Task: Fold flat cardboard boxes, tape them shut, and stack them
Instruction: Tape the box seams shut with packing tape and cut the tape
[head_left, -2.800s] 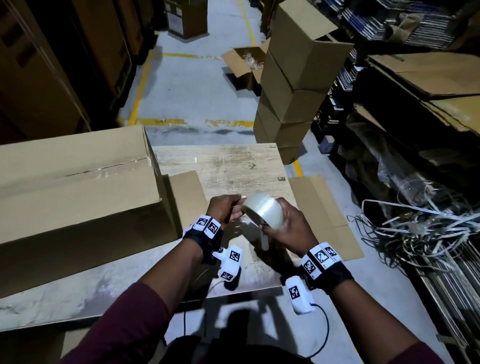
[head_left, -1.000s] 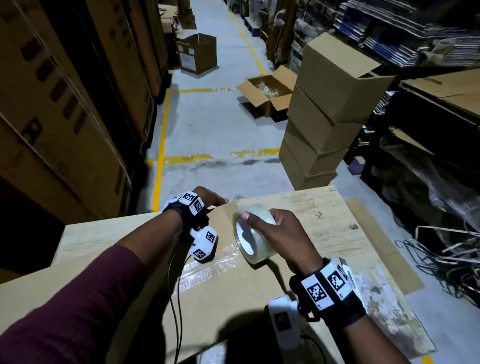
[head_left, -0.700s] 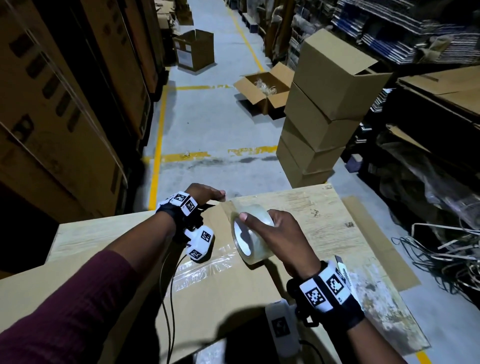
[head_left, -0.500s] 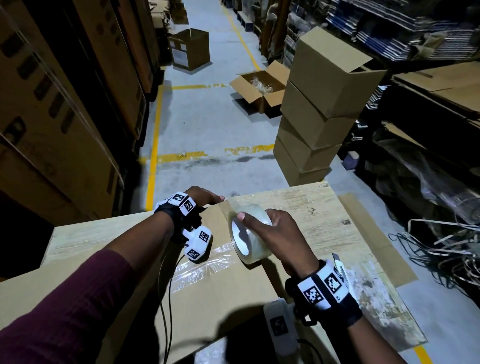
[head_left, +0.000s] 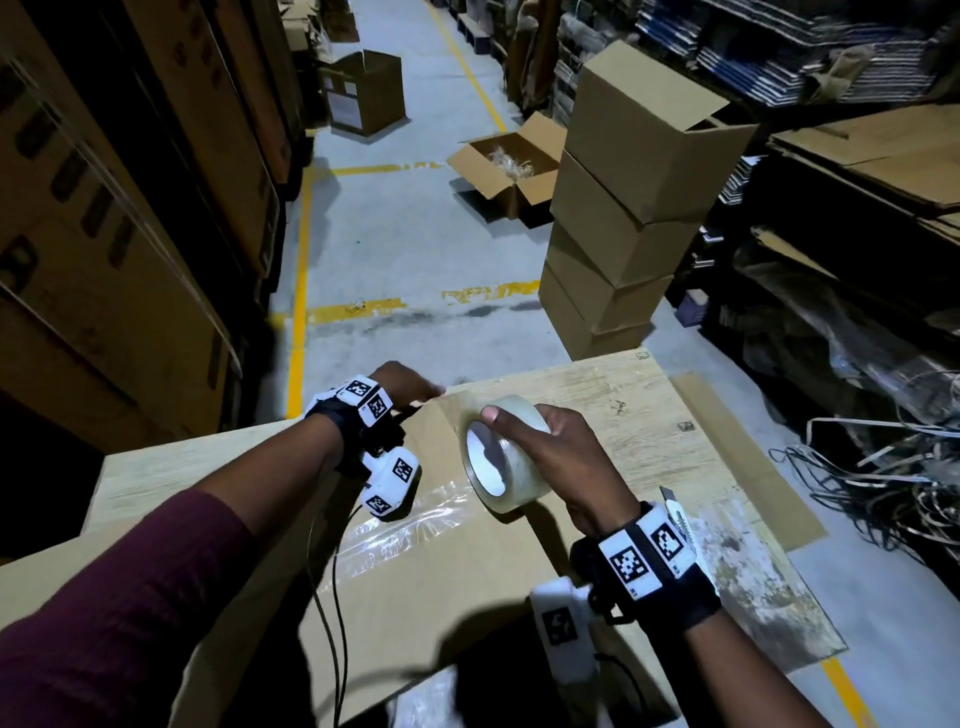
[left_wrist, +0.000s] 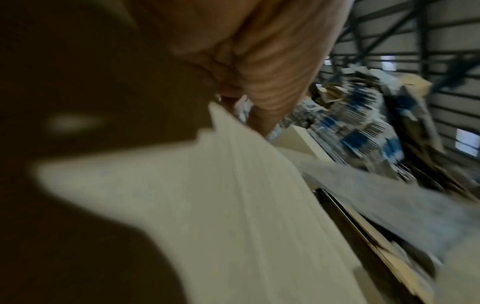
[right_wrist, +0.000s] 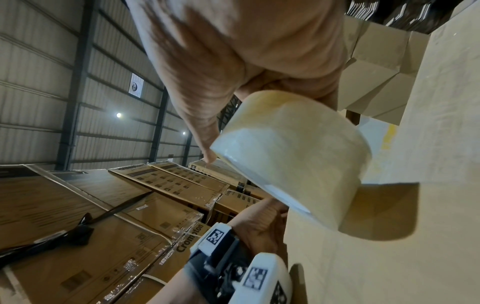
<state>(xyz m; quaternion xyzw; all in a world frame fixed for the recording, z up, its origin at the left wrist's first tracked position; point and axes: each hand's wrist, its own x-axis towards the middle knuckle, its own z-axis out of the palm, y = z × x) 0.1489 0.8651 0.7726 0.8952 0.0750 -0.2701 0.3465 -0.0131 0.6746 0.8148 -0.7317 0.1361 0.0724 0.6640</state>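
the right hand (head_left: 558, 457) grips the tape roll (head_left: 501, 457) upright on the cardboard box (head_left: 441, 582), while the left hand (head_left: 402, 384), just beyond it, presses the tape end at the box's far edge; whether its fingers curl cannot be told. if that end lifts, the strip behind the roll could wrinkle or drift off the seam.

The head view looks forward and down from above onto a pale wooden table (head_left: 597, 384), taking in both forearms and the warehouse aisle beyond. The left wrist view sits blurred, very close under the left hand (left_wrist: 259, 51), facing right toward shelving. The right wrist view, rolled sideways, looks along the right hand (right_wrist: 233, 51) at a clear roll of packing tape (right_wrist: 298, 164), also seen from the head (head_left: 498, 462).
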